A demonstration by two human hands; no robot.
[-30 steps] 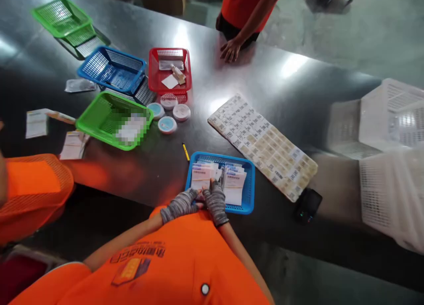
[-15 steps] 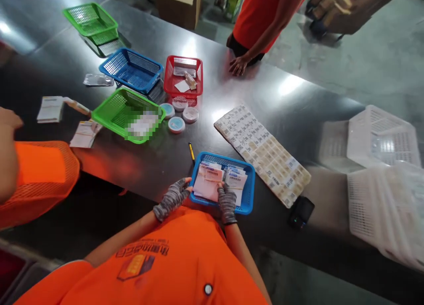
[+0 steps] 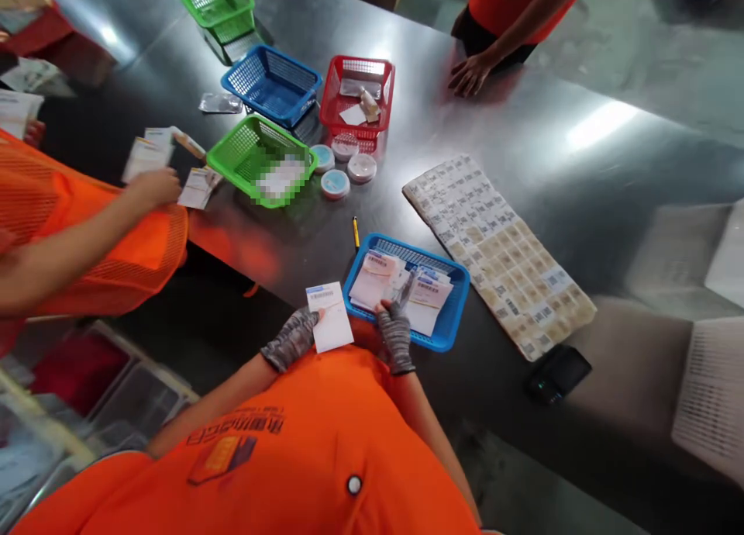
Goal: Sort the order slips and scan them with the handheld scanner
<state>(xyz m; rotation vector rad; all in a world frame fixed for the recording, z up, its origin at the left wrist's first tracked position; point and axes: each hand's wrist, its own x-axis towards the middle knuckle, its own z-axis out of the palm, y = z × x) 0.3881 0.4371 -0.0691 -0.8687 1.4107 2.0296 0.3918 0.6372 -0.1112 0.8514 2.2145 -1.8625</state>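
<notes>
1. 2 gloved hands worked at the near edge of the steel table [image 3: 523, 139]. The left hand [image 3: 289, 339] had its fingers closed on a white paper slip [image 3: 328, 316], held up just left of the near blue basket [image 3: 450, 318].
2. The right hand [image 3: 395, 335] reached into that basket, fingers pinched on a thin pale item among the stack of labelled packets [image 3: 401, 287] that filled it; what exactly it gripped was too small to tell.
3. 1 yellow pen [image 3: 356, 232] lay on the table just beyond the basket's left corner. To the right, a large sheet of labels [image 3: 500, 256] stretched diagonally, with a dark handheld device [image 3: 556, 374] near its closest end.
4. Farther out sat a green basket [image 3: 249, 151] with a blurred content, and beside it 4 small round tins [image 3: 342, 167].
5. Behind those stood another blue basket [image 3: 270, 85] and a red basket [image 3: 360, 93] that held a few small packets, then a second green basket [image 3: 218, 4] at the far end.
6. At the left, a co-worker's hand [image 3: 156, 188] in an orange mesh sleeve rested on paper packets [image 3: 145, 151]. Across the table, another person's hand [image 3: 470, 76] lay flat on the steel.
</notes>
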